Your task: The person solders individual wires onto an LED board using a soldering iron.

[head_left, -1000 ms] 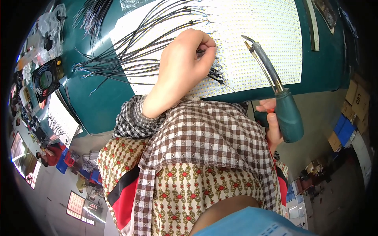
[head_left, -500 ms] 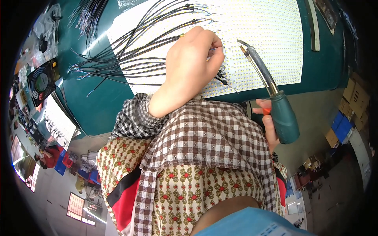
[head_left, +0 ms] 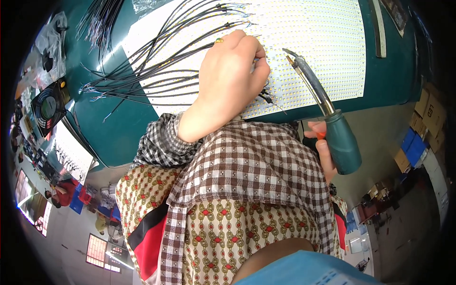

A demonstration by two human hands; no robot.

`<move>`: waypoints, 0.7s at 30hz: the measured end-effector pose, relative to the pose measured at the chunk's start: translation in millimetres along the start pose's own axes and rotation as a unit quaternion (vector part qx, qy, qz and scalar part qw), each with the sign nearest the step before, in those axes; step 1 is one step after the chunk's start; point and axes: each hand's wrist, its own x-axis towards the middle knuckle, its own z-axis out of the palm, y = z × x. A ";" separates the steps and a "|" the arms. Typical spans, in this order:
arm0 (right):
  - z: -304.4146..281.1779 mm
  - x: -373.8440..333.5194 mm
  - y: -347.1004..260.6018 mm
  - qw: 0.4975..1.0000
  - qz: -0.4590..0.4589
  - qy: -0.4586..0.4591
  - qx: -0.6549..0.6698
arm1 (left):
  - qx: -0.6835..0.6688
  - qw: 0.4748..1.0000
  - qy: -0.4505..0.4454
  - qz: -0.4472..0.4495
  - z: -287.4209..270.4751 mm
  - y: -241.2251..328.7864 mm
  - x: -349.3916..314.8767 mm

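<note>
Though half-hidden, one right hand (head_left: 326, 157), apparently around one soldering iron (head_left: 341, 135).

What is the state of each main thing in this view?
Left hand: closed, seemingly on one of the cables
Right hand: gripping the soldering tool
Soldering tool: held, tip pointing away from body
White sheet: flat on the table
Cables: loosely fanned across the sheet
Fan: cannot tell if running
Plastic bag: crumpled

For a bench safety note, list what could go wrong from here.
If hot, the soldering tool in the right hand might burn the left hand, which appears close to its tip. That tip, seen against the white panel, might mark it too. The black cables, crossing one another beside the left hand, could tangle.
</note>
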 end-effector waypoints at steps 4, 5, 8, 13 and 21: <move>1.3 -2.0 1.8 1.000 0.005 0.006 0.008 | -0.011 1.000 0.004 -0.013 0.3 0.2 1.2; 1.3 -1.9 2.7 1.000 -0.001 0.005 0.005 | -0.010 1.000 0.010 -0.012 0.4 0.2 1.1; 6.1 -4.1 3.8 1.000 -0.002 0.020 0.016 | -0.013 1.000 0.016 -0.021 0.2 0.2 0.2; 5.7 -4.4 10.2 0.999 -0.011 0.025 0.027 | -0.005 1.000 0.011 -0.022 1.0 1.5 0.7; 7.1 -5.2 10.1 0.999 0.010 0.034 0.004 | 0.006 1.000 0.013 -0.024 0.1 3.6 0.7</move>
